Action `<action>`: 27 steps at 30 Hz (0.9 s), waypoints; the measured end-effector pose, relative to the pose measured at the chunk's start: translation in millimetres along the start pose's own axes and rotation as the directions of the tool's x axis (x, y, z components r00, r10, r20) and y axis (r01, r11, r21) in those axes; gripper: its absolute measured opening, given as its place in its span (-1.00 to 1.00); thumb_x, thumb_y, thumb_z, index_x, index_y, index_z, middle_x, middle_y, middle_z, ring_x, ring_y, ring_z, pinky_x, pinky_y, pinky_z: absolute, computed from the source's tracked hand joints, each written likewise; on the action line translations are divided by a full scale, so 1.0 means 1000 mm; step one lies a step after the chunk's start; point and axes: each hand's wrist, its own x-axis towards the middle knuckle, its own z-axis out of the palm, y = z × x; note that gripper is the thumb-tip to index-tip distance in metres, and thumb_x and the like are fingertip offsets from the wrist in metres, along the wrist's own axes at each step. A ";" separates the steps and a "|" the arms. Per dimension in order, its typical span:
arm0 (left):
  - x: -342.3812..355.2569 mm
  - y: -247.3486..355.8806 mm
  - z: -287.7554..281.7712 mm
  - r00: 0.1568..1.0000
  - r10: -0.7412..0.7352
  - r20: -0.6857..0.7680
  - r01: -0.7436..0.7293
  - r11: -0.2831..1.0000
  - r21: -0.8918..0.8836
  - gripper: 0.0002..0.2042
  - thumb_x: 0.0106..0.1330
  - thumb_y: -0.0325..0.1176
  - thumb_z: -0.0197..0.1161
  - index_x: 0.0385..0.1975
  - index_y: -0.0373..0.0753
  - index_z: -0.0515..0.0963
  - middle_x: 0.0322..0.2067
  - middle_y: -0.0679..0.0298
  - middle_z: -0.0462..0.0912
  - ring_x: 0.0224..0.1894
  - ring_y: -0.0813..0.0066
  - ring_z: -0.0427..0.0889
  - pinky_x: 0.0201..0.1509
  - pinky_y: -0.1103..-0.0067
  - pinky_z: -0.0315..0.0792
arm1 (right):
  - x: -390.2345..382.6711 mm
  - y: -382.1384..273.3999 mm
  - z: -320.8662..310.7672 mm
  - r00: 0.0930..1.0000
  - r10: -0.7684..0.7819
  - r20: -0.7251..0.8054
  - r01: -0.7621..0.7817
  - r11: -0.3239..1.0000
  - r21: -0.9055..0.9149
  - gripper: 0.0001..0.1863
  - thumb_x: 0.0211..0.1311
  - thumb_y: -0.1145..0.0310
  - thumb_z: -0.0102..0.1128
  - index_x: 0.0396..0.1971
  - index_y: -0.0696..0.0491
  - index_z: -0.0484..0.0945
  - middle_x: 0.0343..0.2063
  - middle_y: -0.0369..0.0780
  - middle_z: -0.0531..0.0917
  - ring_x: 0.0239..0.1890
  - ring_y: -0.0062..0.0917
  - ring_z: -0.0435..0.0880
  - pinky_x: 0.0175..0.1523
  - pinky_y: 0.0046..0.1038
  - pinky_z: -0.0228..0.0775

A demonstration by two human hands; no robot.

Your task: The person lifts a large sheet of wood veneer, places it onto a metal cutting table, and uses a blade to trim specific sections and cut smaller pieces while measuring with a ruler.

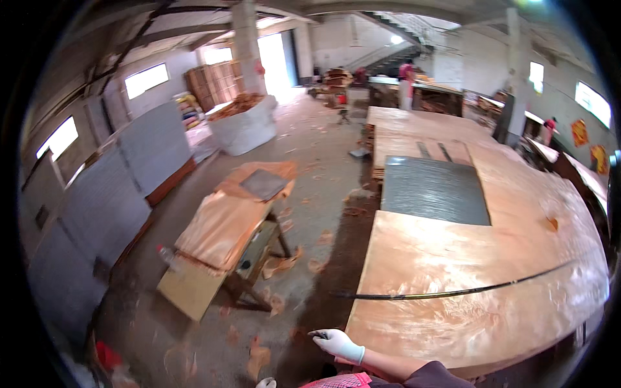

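1. The right hand [338,343], in a white glove, reaches out from the lower edge over the near-left corner of a broad stack of pale veneer sheets [466,278] that serves as the surface.
2. Its grip is closed to a pinch: the fingertips hold a small dark object [317,335] at their left end. What the object is cannot be told at this size.
3. The sleeve behind the grip is dark, with a pink checked cloth [339,381] just below it.
4. Only a white gloved tip of the left hand [265,383] shows at the bottom edge, left of and below the right grip; whether its grip is open or closed cannot be told.
5. Just beyond the right grip, a long thin dark strip [453,293] lies across the veneer, running away to the right in a shallow curve.
6. Farther beyond it, well apart from the grip, a grey rectangular panel [433,191] lies flat on the stack.
7. To the left of the grip, across a floor [310,194] littered with veneer scraps, stands a low wooden trestle [249,271] carrying more sheets, with a small grey panel [264,183] on top.
8. Far beyond the grip, a white bulk bag [246,126] filled with scraps stands by a pillar, and other people work at distant benches.
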 end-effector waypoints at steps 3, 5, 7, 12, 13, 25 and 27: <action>0.081 0.055 -0.004 0.983 0.180 0.036 -0.177 0.982 -0.070 -0.67 0.32 -0.25 0.14 -0.06 -0.35 0.53 -0.28 0.17 0.69 -0.23 0.34 0.66 -0.12 0.47 0.51 | 0.024 -0.026 -0.014 0.996 -0.081 -0.029 0.074 0.977 -0.200 -0.60 0.32 0.17 0.06 0.06 0.05 0.57 -0.19 0.02 0.66 -0.14 -0.16 0.68 -0.03 -0.32 0.48; 0.126 0.118 0.008 0.967 0.224 0.119 -0.181 0.939 -0.293 -0.62 0.28 -0.25 0.17 0.00 -0.37 0.52 -0.18 0.12 0.69 -0.13 0.29 0.67 0.00 0.45 0.51 | 0.026 -0.033 -0.030 0.996 -0.023 -0.088 0.004 0.979 -0.204 -0.60 0.32 0.17 0.06 0.05 0.04 0.57 -0.23 0.01 0.68 -0.19 -0.18 0.69 -0.06 -0.33 0.49; 0.158 0.218 0.000 0.893 0.405 0.195 -0.354 0.901 -0.253 -0.55 0.23 -0.21 0.22 0.06 -0.36 0.49 -0.07 0.02 0.63 0.00 0.15 0.60 0.16 0.40 0.43 | 0.021 -0.030 -0.050 0.976 0.011 -0.220 -0.041 0.990 -0.133 -0.64 0.32 0.27 0.11 0.07 0.01 0.59 -0.63 -0.32 0.52 -0.58 -0.73 0.42 -0.43 -0.57 0.34; 0.207 0.362 0.009 0.378 0.830 0.410 -0.915 0.403 0.027 -0.25 0.19 0.02 0.24 0.33 -0.25 0.22 0.25 0.02 0.33 0.33 0.11 0.25 0.37 0.29 0.16 | -0.020 0.015 -0.064 0.708 0.269 -0.653 -0.272 0.957 0.100 -0.62 0.29 0.31 0.07 0.09 -0.02 0.58 -0.58 -0.23 0.64 -0.57 -0.68 0.57 -0.40 -0.54 0.43; 0.212 0.380 0.019 0.270 0.840 0.470 -0.957 0.286 0.039 -0.21 0.16 0.07 0.26 0.32 -0.28 0.22 0.22 0.00 0.34 0.30 0.07 0.26 0.35 0.29 0.17 | -0.034 0.031 -0.060 0.581 0.332 -0.743 -0.245 0.942 0.229 -0.63 0.28 0.34 0.08 0.07 0.00 0.59 -0.59 -0.26 0.64 -0.59 -0.67 0.56 -0.42 -0.53 0.43; 0.286 0.446 0.098 -0.182 0.396 0.900 -0.758 0.527 -0.385 -0.60 0.22 -0.31 0.04 0.05 -0.27 0.45 -0.32 -0.04 0.66 -0.24 0.03 0.65 -0.12 0.24 0.50 | -0.049 0.116 0.106 -0.502 0.386 -0.774 -0.284 0.772 0.569 -0.49 0.40 0.07 0.02 0.07 0.22 0.49 0.00 0.02 0.59 -0.23 -0.20 0.67 -0.15 -0.29 0.51; 0.302 0.453 0.098 -0.044 0.238 0.970 -0.557 0.800 -0.222 -0.65 0.19 -0.27 0.08 -0.08 -0.33 0.51 -0.38 0.02 0.66 -0.40 0.22 0.67 -0.25 0.37 0.53 | -0.017 0.066 0.109 -0.367 0.601 -0.709 -0.327 0.631 0.704 -0.48 0.39 -0.04 -0.01 -0.15 0.19 0.57 -0.20 0.02 0.66 -0.30 -0.28 0.67 -0.22 -0.29 0.49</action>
